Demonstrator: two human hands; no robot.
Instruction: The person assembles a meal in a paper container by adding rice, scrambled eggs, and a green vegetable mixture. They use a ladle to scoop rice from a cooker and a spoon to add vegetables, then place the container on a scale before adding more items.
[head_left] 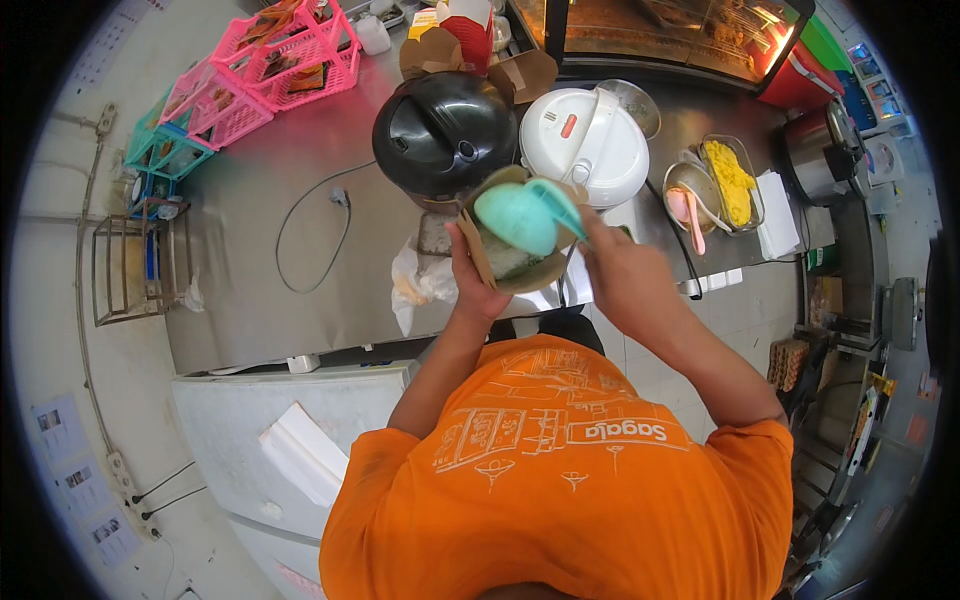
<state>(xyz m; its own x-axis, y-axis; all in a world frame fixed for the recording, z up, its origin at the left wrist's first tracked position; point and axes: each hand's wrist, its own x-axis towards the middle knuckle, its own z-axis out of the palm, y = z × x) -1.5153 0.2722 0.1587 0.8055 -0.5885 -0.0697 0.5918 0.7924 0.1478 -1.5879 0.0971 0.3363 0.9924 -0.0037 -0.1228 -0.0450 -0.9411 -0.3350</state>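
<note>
My left hand [476,286] is closed around the side of a brown paper food box [548,272] with its flaps standing open. Some pale, whitish food, too blurred to name, shows inside it. A turquoise plastic scoop [512,216] is tilted over the box's opening, its bowl partly covering the inside. Its handle ends in my right hand [628,272], whose fingers are wrapped round it. Just beyond the box stand a black rice cooker [440,135] and a white rice cooker [580,140], both with lids down.
A steel table [240,250] carries pink baskets [285,65], a loose power cord [290,280], and a crumpled plastic bag [415,285]. On the right are a tray of yellow food [730,180] and a bowl with a pink spoon [685,205]. A lit display case [660,35] stands behind.
</note>
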